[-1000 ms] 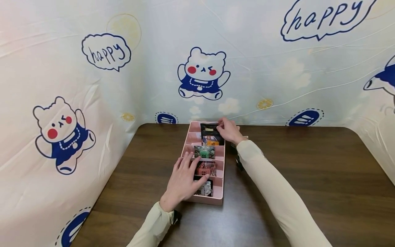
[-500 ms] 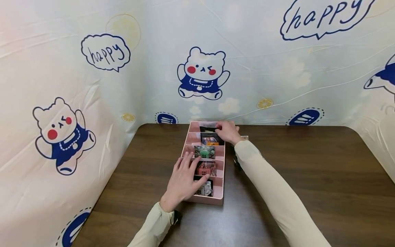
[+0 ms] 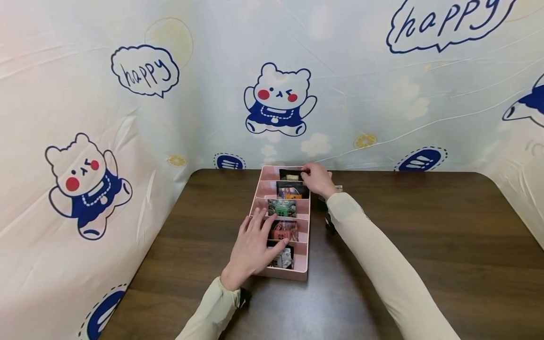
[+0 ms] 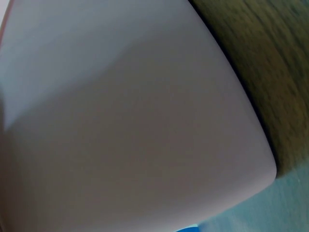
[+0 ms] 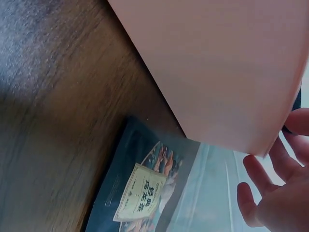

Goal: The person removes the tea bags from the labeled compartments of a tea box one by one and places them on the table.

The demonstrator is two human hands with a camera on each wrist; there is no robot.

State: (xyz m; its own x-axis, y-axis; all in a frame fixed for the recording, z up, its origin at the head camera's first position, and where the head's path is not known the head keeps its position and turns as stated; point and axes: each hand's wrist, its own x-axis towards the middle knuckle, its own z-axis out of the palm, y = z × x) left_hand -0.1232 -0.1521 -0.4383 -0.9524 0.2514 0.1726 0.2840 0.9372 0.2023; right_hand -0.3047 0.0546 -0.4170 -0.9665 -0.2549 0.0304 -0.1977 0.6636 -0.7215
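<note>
A person's right hand (image 3: pixel 318 180) pinches the right edge of a black packet (image 3: pixel 292 176), which sits in the farthest compartment of a pink five-part box (image 3: pixel 284 274) on a brown wooden table (image 3: pixel 425 245). The left hand (image 3: pixel 254 249), grasping nothing, lies with fingers spread over the box's near left side, where an orange-printed packet (image 3: pixel 291 193), a green one, a red one and a grey one fill the remaining compartments from far to near. Another dark packet (image 5: pixel 140 193) lies on the table just right of the box's far end.

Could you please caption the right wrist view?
Right hand at the corner of a pink box, a labelled dark packet nearby.
</note>
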